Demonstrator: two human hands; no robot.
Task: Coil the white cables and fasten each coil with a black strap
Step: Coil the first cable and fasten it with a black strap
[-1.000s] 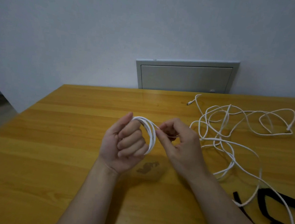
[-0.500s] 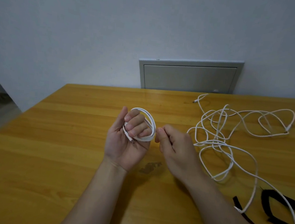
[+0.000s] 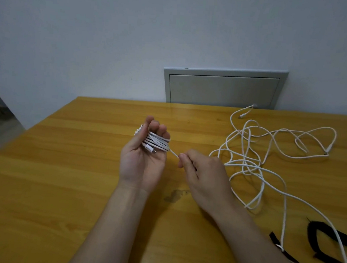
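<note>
Head view: both forearms reach forward from the bottom edge over a yellow wooden table (image 3: 60,184). The left hand (image 3: 143,162) is raised off the wood with its palm turned up toward the camera and its fingers bent upward. A coil (image 3: 159,143) of white cable is wound in several turns round those fingers, so the hand holds the coil on itself. One plug (image 3: 149,149) of the coil lies across the top of the palm.

The right hand (image 3: 203,175) sits just beside the left, back of the hand up and wrist angled in from the lower right. Its thumb and forefinger pinch the white cable (image 3: 174,153) where a short taut strand leaves the coil; the other fingers are curled under (their tips are hidden).

Past the right hand the rest of the cable sprawls in a loose tangle (image 3: 270,155) over the right half of the table, one free end lying near the far edge. A long strand trails toward the lower right corner and crosses over the black straps (image 3: 326,232), which lie flat on the wood beside the right forearm.

Behind the table a grey panel (image 3: 223,89) is set into the pale wall (image 3: 114,33).
</note>
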